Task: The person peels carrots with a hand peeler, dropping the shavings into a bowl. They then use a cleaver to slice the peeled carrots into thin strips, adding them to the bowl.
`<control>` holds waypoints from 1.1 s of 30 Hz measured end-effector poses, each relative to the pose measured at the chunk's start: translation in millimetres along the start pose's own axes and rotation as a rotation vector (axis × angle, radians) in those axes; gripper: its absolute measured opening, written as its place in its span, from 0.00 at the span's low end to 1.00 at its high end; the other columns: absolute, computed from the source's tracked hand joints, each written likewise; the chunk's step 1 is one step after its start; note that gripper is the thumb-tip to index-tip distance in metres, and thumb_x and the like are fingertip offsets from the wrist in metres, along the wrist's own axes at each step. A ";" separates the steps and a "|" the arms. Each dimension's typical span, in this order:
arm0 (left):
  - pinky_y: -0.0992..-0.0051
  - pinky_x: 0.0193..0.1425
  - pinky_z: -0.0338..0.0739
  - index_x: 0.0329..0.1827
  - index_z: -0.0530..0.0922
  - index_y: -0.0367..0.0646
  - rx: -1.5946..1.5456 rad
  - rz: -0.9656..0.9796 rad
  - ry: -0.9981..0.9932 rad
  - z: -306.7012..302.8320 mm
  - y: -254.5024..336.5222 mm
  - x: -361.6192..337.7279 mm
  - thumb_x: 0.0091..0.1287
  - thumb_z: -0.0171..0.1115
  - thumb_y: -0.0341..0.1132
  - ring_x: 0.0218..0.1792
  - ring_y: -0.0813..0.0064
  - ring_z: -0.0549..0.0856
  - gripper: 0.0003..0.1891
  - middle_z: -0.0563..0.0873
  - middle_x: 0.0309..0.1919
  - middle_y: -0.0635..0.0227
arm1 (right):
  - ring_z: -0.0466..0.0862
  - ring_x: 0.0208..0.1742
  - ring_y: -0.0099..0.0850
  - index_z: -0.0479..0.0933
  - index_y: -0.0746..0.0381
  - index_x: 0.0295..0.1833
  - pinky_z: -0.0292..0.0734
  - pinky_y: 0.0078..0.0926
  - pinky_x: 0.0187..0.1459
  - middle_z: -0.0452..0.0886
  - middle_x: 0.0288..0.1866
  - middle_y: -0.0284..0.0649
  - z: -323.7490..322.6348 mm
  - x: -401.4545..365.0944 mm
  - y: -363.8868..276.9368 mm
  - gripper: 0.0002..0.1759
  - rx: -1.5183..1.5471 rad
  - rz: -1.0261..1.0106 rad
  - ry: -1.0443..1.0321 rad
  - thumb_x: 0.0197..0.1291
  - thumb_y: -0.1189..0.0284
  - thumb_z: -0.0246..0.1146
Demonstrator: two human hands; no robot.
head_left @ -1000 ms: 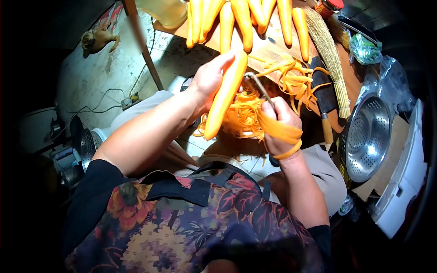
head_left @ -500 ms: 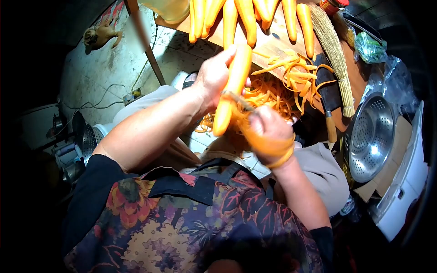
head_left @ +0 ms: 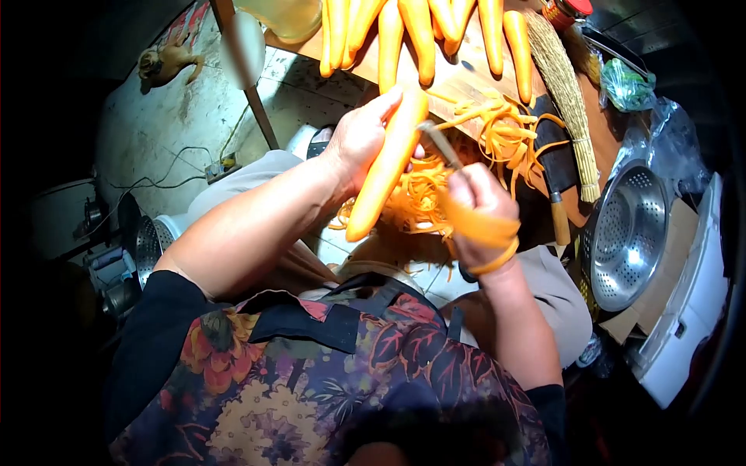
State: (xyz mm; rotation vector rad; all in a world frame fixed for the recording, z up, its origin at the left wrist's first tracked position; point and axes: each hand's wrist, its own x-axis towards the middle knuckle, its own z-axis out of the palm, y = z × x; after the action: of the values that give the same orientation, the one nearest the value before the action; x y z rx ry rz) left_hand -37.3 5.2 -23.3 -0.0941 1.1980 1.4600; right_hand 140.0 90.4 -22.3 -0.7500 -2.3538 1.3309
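My left hand [head_left: 356, 147] is wrapped round a long orange carrot [head_left: 382, 175], which slants with its lower end towards my lap. In my right hand [head_left: 483, 206] is a peeler [head_left: 441, 144] with a slim handle; its head is at the carrot's right side, and motion blur hides whether it touches. Orange strips lie across the back of that hand and its wrist. Under the carrot is a heap of carrot peelings [head_left: 423, 198]. More peel strips [head_left: 509, 133] hang over the edge of the wooden board [head_left: 470, 74], where several whole carrots [head_left: 420, 39] lie.
A dark-bladed cleaver [head_left: 556, 159] and a straw brush [head_left: 573, 101] lie at the board's right. Farther right are a metal colander [head_left: 631, 241], plastic bags [head_left: 676, 144] and a white plastic piece [head_left: 680, 311]. A small animal [head_left: 167, 64] is on the floor at upper left.
The peeler has moved from the carrot's lower middle up towards its upper right side. My right hand has shifted slightly right and up. The carrot's lower end has swung a little left.
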 end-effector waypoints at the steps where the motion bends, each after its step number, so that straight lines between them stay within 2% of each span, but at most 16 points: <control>1: 0.74 0.26 0.78 0.50 0.74 0.39 -0.005 0.022 0.059 -4.8 0.6 5.9 0.75 0.42 0.54 0.27 0.70 0.83 0.25 0.83 0.36 0.60 | 0.77 0.28 0.47 0.74 0.60 0.36 0.73 0.39 0.32 0.75 0.28 0.45 2.9 -5.1 -9.3 0.05 -0.030 -0.087 -0.025 0.59 0.71 0.61; 4: 0.73 0.26 0.77 0.49 0.74 0.38 -0.048 0.036 0.135 -9.1 4.9 14.5 0.74 0.44 0.54 0.26 0.71 0.82 0.25 0.82 0.34 0.62 | 0.78 0.27 0.43 0.74 0.58 0.37 0.74 0.36 0.29 0.75 0.27 0.41 13.4 -19.8 -19.6 0.07 -0.056 -0.282 -0.066 0.55 0.69 0.65; 9: 0.75 0.28 0.78 0.48 0.75 0.39 0.063 -0.028 0.154 13.1 4.5 -2.6 0.74 0.45 0.55 0.25 0.71 0.81 0.25 0.81 0.28 0.63 | 0.78 0.27 0.43 0.73 0.58 0.35 0.74 0.39 0.30 0.73 0.27 0.42 10.4 -12.9 -9.9 0.06 -0.288 -0.314 0.025 0.59 0.69 0.61; 10: 0.75 0.28 0.78 0.47 0.75 0.39 0.106 0.011 0.188 17.0 -4.9 -1.8 0.73 0.45 0.56 0.25 0.71 0.82 0.26 0.82 0.25 0.63 | 0.78 0.29 0.44 0.72 0.59 0.34 0.73 0.41 0.31 0.74 0.29 0.44 7.7 -5.4 3.6 0.06 -0.191 -0.286 0.041 0.61 0.70 0.58; 12: 0.75 0.28 0.78 0.49 0.75 0.39 0.146 -0.083 -0.033 25.5 -9.8 -18.9 0.73 0.46 0.56 0.25 0.72 0.83 0.26 0.82 0.26 0.62 | 0.78 0.31 0.48 0.72 0.61 0.35 0.73 0.43 0.33 0.76 0.30 0.47 -4.5 7.4 17.1 0.07 -0.172 0.115 0.078 0.63 0.69 0.57; 13: 0.75 0.27 0.78 0.51 0.75 0.38 0.218 -0.099 -0.084 29.4 -8.6 -25.9 0.73 0.47 0.55 0.25 0.71 0.84 0.25 0.83 0.29 0.61 | 0.78 0.32 0.51 0.72 0.61 0.34 0.73 0.44 0.33 0.76 0.30 0.49 -15.0 12.9 28.9 0.08 -0.265 0.055 0.029 0.64 0.68 0.57; 14: 0.75 0.26 0.79 0.53 0.75 0.37 0.432 0.160 -0.177 19.6 -25.1 -18.2 0.74 0.47 0.53 0.24 0.70 0.84 0.24 0.83 0.31 0.61 | 0.78 0.32 0.53 0.73 0.62 0.34 0.72 0.45 0.34 0.77 0.29 0.51 -23.5 17.2 41.5 0.10 -0.358 -0.004 -0.023 0.65 0.67 0.56; 15: 0.74 0.27 0.79 0.54 0.74 0.37 0.329 0.045 -0.207 26.4 -19.8 -26.4 0.74 0.46 0.51 0.24 0.70 0.84 0.24 0.84 0.32 0.61 | 0.79 0.33 0.53 0.73 0.62 0.33 0.73 0.44 0.34 0.79 0.31 0.50 -22.2 18.4 54.0 0.10 -0.269 0.221 -0.026 0.65 0.68 0.55; 16: 0.74 0.27 0.79 0.55 0.74 0.37 0.224 -0.067 -0.233 32.7 -13.4 -34.0 0.75 0.46 0.50 0.25 0.70 0.84 0.23 0.84 0.33 0.61 | 0.79 0.34 0.51 0.74 0.62 0.33 0.73 0.42 0.34 0.79 0.33 0.50 -21.6 15.6 60.1 0.09 -0.283 0.094 0.038 0.65 0.70 0.55; 18: 0.74 0.27 0.80 0.55 0.74 0.38 0.185 -0.027 -0.203 25.9 -9.1 -22.2 0.75 0.44 0.50 0.25 0.70 0.85 0.23 0.85 0.37 0.60 | 0.79 0.33 0.50 0.75 0.62 0.35 0.73 0.42 0.34 0.79 0.32 0.50 -22.5 18.0 46.7 0.08 -0.418 -0.246 0.106 0.64 0.70 0.55; 19: 0.74 0.27 0.79 0.55 0.74 0.39 0.172 -0.062 -0.165 21.4 -2.9 -17.0 0.75 0.41 0.52 0.26 0.71 0.85 0.25 0.85 0.39 0.59 | 0.79 0.32 0.50 0.75 0.63 0.35 0.72 0.44 0.34 0.78 0.29 0.51 -21.7 14.0 34.4 0.09 -0.281 -0.151 0.102 0.65 0.70 0.56; 20: 0.76 0.27 0.79 0.54 0.75 0.39 0.120 0.002 -0.107 20.3 -0.4 -14.0 0.75 0.40 0.53 0.26 0.71 0.84 0.25 0.85 0.38 0.59 | 0.79 0.31 0.48 0.75 0.62 0.35 0.72 0.42 0.33 0.77 0.28 0.50 -20.7 11.9 24.5 0.08 -0.321 -0.056 0.039 0.64 0.70 0.57; 22: 0.76 0.28 0.78 0.53 0.75 0.40 -0.012 0.047 -0.066 5.0 3.0 -0.3 0.75 0.40 0.53 0.28 0.72 0.84 0.25 0.85 0.37 0.60 | 0.79 0.30 0.47 0.74 0.62 0.34 0.71 0.41 0.32 0.75 0.26 0.50 -10.4 5.6 3.5 0.07 -0.027 0.153 0.045 0.63 0.70 0.58; 26: 0.74 0.29 0.79 0.49 0.75 0.38 -0.039 0.129 0.159 -7.0 11.8 18.2 0.75 0.42 0.52 0.28 0.71 0.83 0.24 0.83 0.32 0.61 | 0.78 0.28 0.44 0.75 0.60 0.37 0.74 0.37 0.31 0.75 0.28 0.44 7.3 -16.8 -16.9 0.05 -0.031 -0.204 -0.059 0.57 0.71 0.63; 30: 0.73 0.30 0.79 0.49 0.75 0.38 -0.063 0.165 0.209 -0.4 12.6 20.4 0.75 0.42 0.52 0.28 0.71 0.83 0.24 0.82 0.31 0.61 | 0.79 0.28 0.41 0.75 0.58 0.37 0.75 0.35 0.30 0.75 0.28 0.41 15.7 -25.6 -19.3 0.08 -0.063 -0.257 -0.067 0.54 0.71 0.66; 33: 0.71 0.26 0.78 0.48 0.76 0.37 -0.068 0.103 0.204 10.6 7.8 11.7 0.74 0.47 0.51 0.23 0.68 0.82 0.23 0.82 0.29 0.61 | 0.78 0.28 0.42 0.74 0.59 0.37 0.74 0.36 0.30 0.75 0.27 0.41 10.8 -20.5 -18.1 0.07 -0.086 -0.295 -0.066 0.54 0.71 0.64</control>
State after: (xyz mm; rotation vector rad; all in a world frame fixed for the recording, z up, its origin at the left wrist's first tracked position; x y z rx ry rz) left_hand -41.2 22.2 -21.3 -0.2352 1.3339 1.6117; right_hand 145.7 63.2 -12.8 -0.3655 -2.4694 1.1508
